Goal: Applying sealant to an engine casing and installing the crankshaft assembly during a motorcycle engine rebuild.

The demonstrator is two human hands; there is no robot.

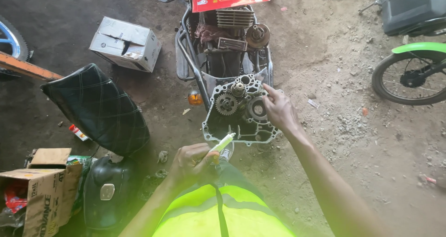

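Sealant tube at the open engine case

Left hand (193,162) pinches a small white tube (223,142), nozzle touching the engine case (239,111) lower rim; right hand (278,108), fingers loosely spread, rests on the case's right edge

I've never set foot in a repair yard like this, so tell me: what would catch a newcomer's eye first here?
At centre, an open grey metal engine case with exposed gears stands on the dirt before a stripped motorcycle frame. The right hand touches the case's right edge, while the left hand holds a small pale tube at its lower rim. A black quilted motorcycle seat lies to the left.
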